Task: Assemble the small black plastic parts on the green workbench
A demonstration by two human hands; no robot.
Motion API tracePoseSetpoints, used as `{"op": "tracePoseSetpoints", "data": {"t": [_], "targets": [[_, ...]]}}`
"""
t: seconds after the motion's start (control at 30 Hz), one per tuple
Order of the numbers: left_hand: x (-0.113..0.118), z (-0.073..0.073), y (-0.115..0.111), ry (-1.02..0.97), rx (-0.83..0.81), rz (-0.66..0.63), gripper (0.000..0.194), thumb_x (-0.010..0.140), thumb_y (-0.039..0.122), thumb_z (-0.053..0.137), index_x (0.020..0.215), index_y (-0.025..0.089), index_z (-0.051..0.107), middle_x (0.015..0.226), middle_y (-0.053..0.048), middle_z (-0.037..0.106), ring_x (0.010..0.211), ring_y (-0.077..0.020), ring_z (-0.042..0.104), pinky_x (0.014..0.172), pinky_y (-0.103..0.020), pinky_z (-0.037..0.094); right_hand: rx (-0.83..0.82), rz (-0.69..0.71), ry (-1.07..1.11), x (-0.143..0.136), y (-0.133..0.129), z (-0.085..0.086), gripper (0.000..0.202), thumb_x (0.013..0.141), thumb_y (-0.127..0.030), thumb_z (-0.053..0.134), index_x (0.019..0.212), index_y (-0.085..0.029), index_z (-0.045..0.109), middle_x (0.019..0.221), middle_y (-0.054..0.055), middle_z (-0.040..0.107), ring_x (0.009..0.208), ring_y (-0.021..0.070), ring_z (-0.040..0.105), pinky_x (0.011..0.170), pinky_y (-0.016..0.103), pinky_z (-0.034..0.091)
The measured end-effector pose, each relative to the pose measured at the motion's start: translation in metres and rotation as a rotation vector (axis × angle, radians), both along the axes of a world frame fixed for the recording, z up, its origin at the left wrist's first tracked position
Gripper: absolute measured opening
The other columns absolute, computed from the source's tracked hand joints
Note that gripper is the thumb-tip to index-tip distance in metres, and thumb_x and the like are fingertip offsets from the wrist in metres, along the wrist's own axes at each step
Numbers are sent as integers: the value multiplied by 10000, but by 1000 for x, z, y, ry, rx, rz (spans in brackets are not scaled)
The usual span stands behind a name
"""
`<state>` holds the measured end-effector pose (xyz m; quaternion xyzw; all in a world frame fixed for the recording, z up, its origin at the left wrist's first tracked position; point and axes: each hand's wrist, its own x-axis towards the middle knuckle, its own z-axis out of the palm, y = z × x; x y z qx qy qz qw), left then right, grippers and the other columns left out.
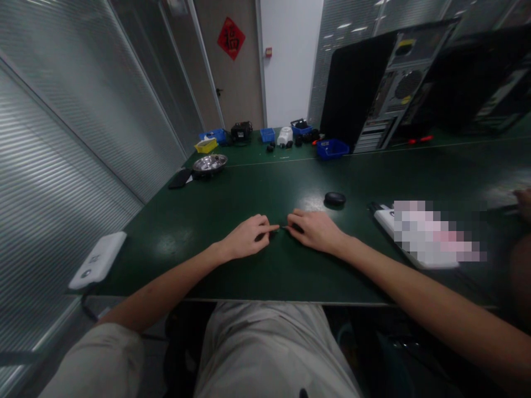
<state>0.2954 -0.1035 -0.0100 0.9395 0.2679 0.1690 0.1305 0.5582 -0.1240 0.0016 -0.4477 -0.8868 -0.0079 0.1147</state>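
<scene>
Over the green table, my left hand has its index finger stretched out toward the right, with the other fingers curled under. Facing it, my right hand is closed in a pinch around a tiny thin item, too small to name. That item lies in the narrow gap between the hands, close to my left fingertip. Beyond my right hand sits a black oval object.
White devices lie at the left edge and on the right, the latter partly blurred out. A metal bowl, blue bins and a computer case stand farther back. Another person's hand shows at the far right.
</scene>
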Motion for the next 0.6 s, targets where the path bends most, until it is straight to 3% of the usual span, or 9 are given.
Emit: {"op": "tracePoseSetpoints", "data": {"t": [0.2,0.4,0.6], "targets": [[-1,5,-2,-57,-61,11,413,1011,245,551,1413,186,627,1127,-103,653,1055,-218,605,954,-356,505,-8,-63,18,7,6,-2,178,1007,-357,535,998,-215,643,990,52,674,735,167,578,608,303,259],[4,6,-3,-131,-105,-49,230,1016,271,600,1201,202,718,1188,-88,682,1134,-219,619,1019,-382,496,-16,-69,54,6,7,-5,186,1004,-373,544,992,-219,647,999,53,680,756,171,586,610,301,262],[8,3,-1,-80,-87,-96,269,1056,251,519,1274,191,666,1247,-94,685,1189,-204,613,1064,-367,487,-19,-68,71,8,7,-6,176,1001,-373,547,978,-226,641,994,42,678,757,168,583,618,297,271]]}}
